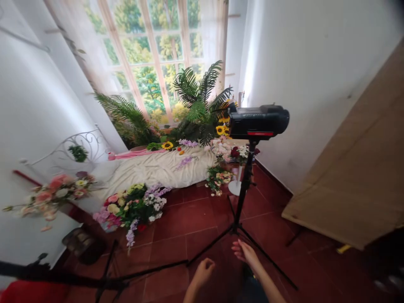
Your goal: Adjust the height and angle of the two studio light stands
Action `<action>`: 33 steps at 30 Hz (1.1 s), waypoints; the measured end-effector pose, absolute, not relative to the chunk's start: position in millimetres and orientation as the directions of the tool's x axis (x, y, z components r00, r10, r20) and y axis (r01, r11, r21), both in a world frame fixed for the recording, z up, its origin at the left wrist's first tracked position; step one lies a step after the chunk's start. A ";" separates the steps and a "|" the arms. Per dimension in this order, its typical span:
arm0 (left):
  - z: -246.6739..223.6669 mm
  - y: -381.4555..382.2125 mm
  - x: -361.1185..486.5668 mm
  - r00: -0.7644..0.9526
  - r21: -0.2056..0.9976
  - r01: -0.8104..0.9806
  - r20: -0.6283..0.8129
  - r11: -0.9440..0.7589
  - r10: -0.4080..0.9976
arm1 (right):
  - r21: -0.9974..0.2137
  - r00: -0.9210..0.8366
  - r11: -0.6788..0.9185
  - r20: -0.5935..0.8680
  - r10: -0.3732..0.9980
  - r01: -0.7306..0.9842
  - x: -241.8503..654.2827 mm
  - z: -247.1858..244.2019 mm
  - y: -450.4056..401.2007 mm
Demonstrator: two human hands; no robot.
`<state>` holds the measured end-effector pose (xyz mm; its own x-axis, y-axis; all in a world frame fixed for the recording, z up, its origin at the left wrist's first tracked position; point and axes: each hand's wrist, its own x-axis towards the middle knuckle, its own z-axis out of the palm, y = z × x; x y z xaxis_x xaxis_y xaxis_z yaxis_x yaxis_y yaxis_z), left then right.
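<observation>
Low in the view, my left hand (204, 270) is loosely curled above the red tiled floor, and I see nothing in it. My right hand (245, 253) has its fingers extended and holds nothing. It is nearest to the lower legs of a black light stand (242, 202), apart from it as far as I can tell. On top of that stand sits a black studio light (260, 122) with a red label on its side.
A bed (142, 168) with cream cloth stands before a window backdrop (151, 54), with palm leaves (198, 92) and flowers (129, 206) around it. Another black stand's leg (151, 268) crosses the floor at left. A tan panel (350, 168) leans at right.
</observation>
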<state>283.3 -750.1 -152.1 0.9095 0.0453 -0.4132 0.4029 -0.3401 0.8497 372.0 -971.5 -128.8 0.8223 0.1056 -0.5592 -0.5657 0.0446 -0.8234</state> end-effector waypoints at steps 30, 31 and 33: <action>122.1 -1020.4 681.5 0.904 0.907 -0.324 0.380 -0.269 0.195 | -0.484 0.698 0.551 -0.196 0.689 -0.680 665.9 -25.0 -1125.6; 122.4 -1022.2 682.2 0.905 0.909 -0.321 0.377 -0.264 0.195 | -0.502 0.705 0.548 -0.195 0.682 -0.669 667.4 -26.4 -1125.2; 122.3 -1025.6 682.5 0.897 0.906 -0.332 0.390 -0.264 0.209 | -0.563 0.723 0.528 -0.194 0.663 -0.636 669.9 -29.0 -1124.3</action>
